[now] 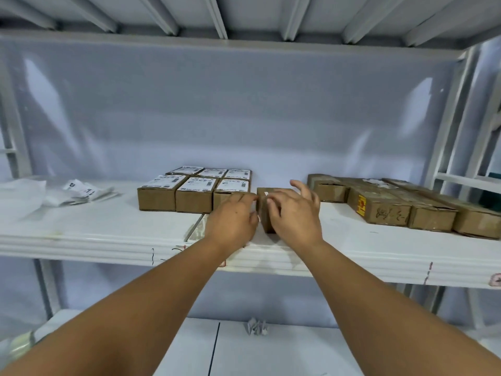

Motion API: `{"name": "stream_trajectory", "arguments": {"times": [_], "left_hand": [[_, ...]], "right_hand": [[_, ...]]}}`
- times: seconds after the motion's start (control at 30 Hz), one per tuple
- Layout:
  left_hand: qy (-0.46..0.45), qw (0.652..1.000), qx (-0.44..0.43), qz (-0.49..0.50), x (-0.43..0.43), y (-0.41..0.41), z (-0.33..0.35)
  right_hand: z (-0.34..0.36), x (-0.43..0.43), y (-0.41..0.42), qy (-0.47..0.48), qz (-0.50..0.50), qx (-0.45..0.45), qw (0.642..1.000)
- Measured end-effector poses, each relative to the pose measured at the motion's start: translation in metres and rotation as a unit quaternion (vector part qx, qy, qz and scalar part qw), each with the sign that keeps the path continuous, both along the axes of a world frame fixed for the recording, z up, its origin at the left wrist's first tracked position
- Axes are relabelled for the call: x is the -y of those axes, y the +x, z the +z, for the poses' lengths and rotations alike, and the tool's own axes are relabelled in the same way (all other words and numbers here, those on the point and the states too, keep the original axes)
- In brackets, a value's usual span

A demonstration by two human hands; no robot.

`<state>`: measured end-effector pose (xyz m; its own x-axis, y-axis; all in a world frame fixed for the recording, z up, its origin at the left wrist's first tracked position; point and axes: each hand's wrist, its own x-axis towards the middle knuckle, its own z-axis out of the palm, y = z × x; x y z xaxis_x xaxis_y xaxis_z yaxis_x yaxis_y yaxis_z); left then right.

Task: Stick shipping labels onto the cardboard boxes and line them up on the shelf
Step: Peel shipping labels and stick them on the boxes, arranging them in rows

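Up on the white metal shelf (108, 229), a plain brown small box (262, 213) sits near the front edge, just right of six labelled boxes (193, 195) in a two-by-three block. Left hand (233, 217) grips its left side. Right hand (294, 213) lies over it, fingers spread and released. Label print's too small to read. Unlabelled boxes (379, 207) sit far right, one with a red-and-yellow sticker (362, 204) and scribbled handwriting. Loose labels (81, 192) lie on the left.

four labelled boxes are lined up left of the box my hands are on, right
Not four, six: the head view shows the labelled boxes in two rows of three, left of the box that the left hand and right hand are on.
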<state>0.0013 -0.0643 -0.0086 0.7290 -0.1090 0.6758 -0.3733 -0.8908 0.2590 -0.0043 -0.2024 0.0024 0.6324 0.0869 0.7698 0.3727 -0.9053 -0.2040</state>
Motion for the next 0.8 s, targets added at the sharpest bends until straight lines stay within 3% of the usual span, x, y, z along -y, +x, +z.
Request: {"name": "stream_trajectory", "arguments": {"times": [0.1, 0.23, 0.37, 0.53, 0.7, 0.8], "left_hand": [[-0.01, 1.0, 0.028, -0.007, -0.018, -0.005, 0.006], [-0.034, 0.996, 0.072, 0.037, -0.055, -0.012, 0.013], [-0.054, 0.992, 0.035, 0.111, -0.11, -0.014, 0.012], [-0.156, 0.977, 0.052, 0.138, -0.192, -0.01, 0.015], [-0.098, 0.961, -0.097, 0.239, -0.287, 0.021, 0.001], [-0.038, 0.954, -0.112, 0.277, -0.326, 0.035, -0.006]], "right_hand": [[0.007, -0.024, -0.006, -0.021, 0.034, 0.074, 0.996], [0.017, -0.071, -0.01, -0.093, 0.104, 0.067, 0.988], [0.023, -0.118, -0.004, -0.12, 0.142, -0.067, 0.98], [0.017, -0.187, 0.004, -0.115, 0.22, -0.17, 0.954], [0.005, -0.249, 0.027, -0.119, 0.278, -0.216, 0.928], [0.0, -0.286, 0.044, -0.097, 0.299, -0.213, 0.925]]}}
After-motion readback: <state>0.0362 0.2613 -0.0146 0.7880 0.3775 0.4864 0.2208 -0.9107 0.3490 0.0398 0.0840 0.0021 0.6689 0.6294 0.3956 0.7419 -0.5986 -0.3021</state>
